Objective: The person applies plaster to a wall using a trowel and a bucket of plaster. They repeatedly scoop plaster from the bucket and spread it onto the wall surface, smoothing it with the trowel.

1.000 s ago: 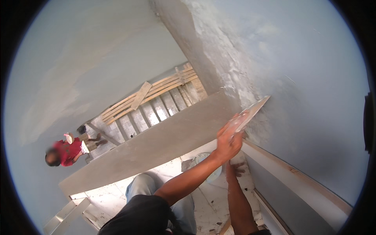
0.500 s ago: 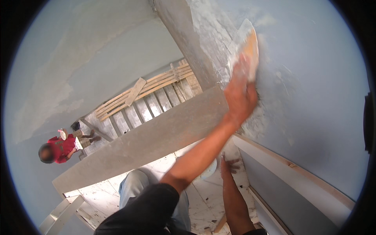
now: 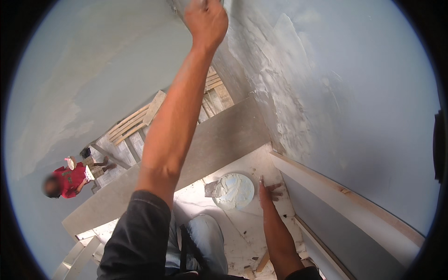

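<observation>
My left hand point(image 3: 206, 23) is raised to the top of the view, its fingers closed around a trowel that is almost wholly hidden by the fist and the frame's edge. It is by the wall corner, where wet, pale filler point(image 3: 284, 88) lies in a rough streak down the blue-grey wall. Lower right, my right hand point(image 3: 270, 191) is open and holds nothing, its fingers spread. Beside it stands a round bucket point(image 3: 235, 191) of whitish filler, with a flat grey scraper blade point(image 3: 213, 190) jutting over its left rim.
A grey ledge point(image 3: 224, 133) crosses the middle above a stairwell with wooden slats point(image 3: 128, 123). Far below left, a person in a red shirt point(image 3: 70, 179) holds a bowl and a white board. A pale rail point(image 3: 336, 191) runs along the right wall; my jeans-clad legs point(image 3: 205, 238) are below.
My left hand has swept up and left from the filler patch to the corner, taking the trowel along. The bucket has come into fuller view. My right hand stays open, nearly in place.
</observation>
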The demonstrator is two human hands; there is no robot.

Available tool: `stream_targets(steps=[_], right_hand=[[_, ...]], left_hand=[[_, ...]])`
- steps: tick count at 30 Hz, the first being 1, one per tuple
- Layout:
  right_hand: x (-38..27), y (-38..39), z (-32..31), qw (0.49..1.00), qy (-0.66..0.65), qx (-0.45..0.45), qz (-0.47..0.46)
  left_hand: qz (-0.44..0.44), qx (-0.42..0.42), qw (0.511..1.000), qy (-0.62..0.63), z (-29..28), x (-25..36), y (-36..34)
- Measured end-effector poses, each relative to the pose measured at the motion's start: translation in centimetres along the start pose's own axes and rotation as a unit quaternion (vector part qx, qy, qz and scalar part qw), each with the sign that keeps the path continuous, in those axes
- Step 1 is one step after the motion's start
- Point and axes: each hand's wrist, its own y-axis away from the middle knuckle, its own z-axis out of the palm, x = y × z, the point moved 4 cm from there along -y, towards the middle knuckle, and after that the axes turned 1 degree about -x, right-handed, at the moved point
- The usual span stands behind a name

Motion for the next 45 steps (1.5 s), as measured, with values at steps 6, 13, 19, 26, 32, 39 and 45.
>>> stream_targets(steps=[6, 13, 19, 26, 32, 39, 45], right_hand=[[0.4, -0.1, -0.3, 1.000, -0.004, 0.005, 0.005], [2.4, -2.4, 0.8, 0.999, 0.014, 0.039, 0.033], [1.9, -0.7, 0.5, 1.000, 0.002, 0.020, 0.015], [0.9, 0.0, 0.9, 1.000, -0.006, 0.007, -0.009], [1.6, -0.8, 1.5, 1.000, -0.026, 0.009, -0.012], [0.8, 1.7, -0.4, 1.000, -0.014, 0.001, -0.006], [0.0, 3.4, -1.0, 1.000, -0.008, -0.018, -0.010]], left_hand=[[-0.093, -0.025, 0.995, -0.029, 2.5, 4.6, 8.5], [-0.078, -0.102, 0.992, 0.005, 3.3, 14.6, 25.4], [-0.195, -0.086, 0.970, 0.116, 0.6, 16.3, 29.6], [-0.108, -0.046, 0.993, 0.021, 5.3, 13.4, 27.9], [-0.155, -0.126, 0.973, 0.114, 1.0, 17.1, 32.4], [-0.066, 0.017, 0.995, -0.079, -2.7, 9.4, 15.6], [-0.146, -0.044, 0.988, -0.028, 0.5, 7.7, 9.7]])
